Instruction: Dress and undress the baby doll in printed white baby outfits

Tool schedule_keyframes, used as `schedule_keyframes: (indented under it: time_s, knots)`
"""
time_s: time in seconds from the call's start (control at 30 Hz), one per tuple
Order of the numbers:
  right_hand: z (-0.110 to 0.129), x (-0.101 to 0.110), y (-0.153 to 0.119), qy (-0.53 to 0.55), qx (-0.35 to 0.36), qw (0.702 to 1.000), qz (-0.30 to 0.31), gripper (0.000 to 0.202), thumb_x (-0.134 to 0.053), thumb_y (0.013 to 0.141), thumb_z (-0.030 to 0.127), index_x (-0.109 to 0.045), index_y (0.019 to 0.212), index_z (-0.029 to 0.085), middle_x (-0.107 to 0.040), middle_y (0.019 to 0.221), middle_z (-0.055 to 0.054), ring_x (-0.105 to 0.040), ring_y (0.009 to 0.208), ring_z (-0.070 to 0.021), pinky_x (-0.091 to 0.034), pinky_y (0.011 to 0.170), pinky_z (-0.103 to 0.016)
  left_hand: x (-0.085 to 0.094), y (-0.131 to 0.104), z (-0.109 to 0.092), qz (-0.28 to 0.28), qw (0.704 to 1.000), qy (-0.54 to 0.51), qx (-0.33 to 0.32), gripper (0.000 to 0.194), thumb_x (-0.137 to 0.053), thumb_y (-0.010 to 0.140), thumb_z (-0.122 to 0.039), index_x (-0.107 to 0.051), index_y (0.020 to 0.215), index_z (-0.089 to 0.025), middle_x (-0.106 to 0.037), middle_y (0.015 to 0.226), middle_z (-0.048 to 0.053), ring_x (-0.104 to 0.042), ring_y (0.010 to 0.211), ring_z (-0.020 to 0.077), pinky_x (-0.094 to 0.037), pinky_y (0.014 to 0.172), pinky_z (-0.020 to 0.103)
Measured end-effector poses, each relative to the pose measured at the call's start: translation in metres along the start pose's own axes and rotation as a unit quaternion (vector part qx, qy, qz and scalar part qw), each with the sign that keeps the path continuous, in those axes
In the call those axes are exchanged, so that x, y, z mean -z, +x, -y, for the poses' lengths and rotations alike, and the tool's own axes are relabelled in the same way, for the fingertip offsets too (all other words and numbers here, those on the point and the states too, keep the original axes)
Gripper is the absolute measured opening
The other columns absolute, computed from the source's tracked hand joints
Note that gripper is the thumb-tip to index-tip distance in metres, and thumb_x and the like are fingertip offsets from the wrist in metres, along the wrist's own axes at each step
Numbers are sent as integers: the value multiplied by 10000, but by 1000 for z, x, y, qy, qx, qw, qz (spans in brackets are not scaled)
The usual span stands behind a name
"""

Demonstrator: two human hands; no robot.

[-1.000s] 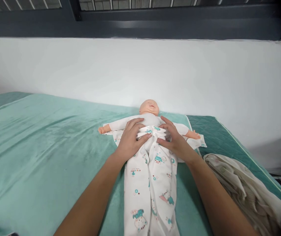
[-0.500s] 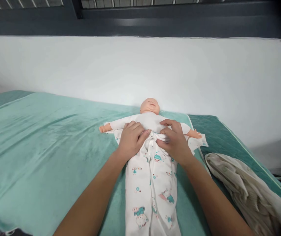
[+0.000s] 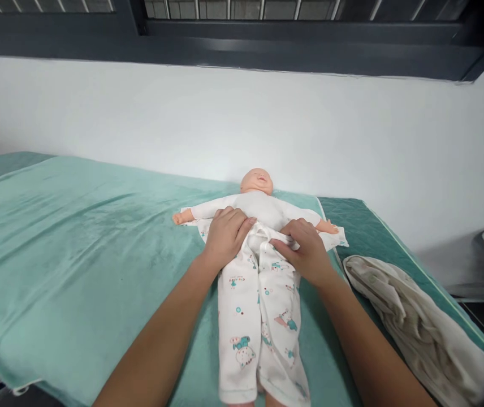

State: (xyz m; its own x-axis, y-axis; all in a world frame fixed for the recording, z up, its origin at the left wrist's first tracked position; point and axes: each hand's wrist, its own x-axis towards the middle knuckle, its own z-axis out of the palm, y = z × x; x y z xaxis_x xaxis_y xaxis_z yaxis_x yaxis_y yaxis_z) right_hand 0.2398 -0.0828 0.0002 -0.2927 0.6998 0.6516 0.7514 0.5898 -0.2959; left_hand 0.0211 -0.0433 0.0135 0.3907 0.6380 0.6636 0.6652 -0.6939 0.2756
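A baby doll [image 3: 257, 182] lies on its back, head toward the wall, arms spread to both sides. Its torso and arms are white cloth. Printed white baby pants [image 3: 238, 308] cover its legs, with the feet partly showing at the hems. My left hand [image 3: 227, 233] is closed on the waistband at the left, thumb toward the middle. My right hand [image 3: 303, 249] pinches the waistband at the right between thumb and fingers. A printed white shirt [image 3: 338, 238] lies spread beneath the doll's arms and back.
Light green velvety sheet [image 3: 76, 254] covers the bed under the doll. A darker green quilted pad [image 3: 348, 217] lies to the right, bearing a crumpled off-white cloth [image 3: 415, 322]. A white wall [image 3: 182, 124] rises behind, below a dark window frame [image 3: 267, 51].
The pants' waistband has been pulled up toward the doll's belly, and the lower hems now show. My right fingers have closed on the band. The view has shifted slightly.
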Motion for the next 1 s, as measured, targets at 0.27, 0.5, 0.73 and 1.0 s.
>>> schedule_keyframes:
  time_s: [0.27, 0.5, 0.73, 1.0]
  knots:
    - [20, 5, -13, 9, -31, 999, 39, 257, -597, 938, 395, -486, 770, 236, -552, 717, 2, -506, 726, -190, -361, 714, -365, 0, -2, 3, 7, 1000, 7, -15, 389, -303, 1037, -376, -529, 765, -213, -571, 736, 37, -497, 791, 218, -348, 744, 380]
    - [25, -1, -17, 81, -85, 993, 18, 217, -619, 926, 386, -529, 799, 234, -561, 750, 10, -525, 767, -184, -386, 744, -353, -2, -1, 3, -5, 1000, 7, -10, 383, -306, 1036, -377, -502, 749, -216, -547, 727, 33, -488, 784, 210, -356, 749, 373]
    - [21, -3, -16, 193, -149, 969, -33, 145, -673, 879, 349, -583, 929, 247, -606, 905, -6, -562, 860, -193, -441, 797, -343, 11, -26, -10, -16, 998, -45, 27, 354, -317, 1032, -342, -441, 722, -223, -517, 714, 26, -474, 766, 200, -376, 726, 367]
    - [8, -5, -20, 174, -168, 957, -160, 197, -559, 938, 401, -606, 1051, 247, -619, 1063, -66, -580, 1029, -233, -479, 909, -415, 22, -66, -19, -20, 987, -119, 103, 319, -372, 1015, -319, -496, 739, -217, -581, 770, 29, -516, 784, 187, -415, 779, 374]
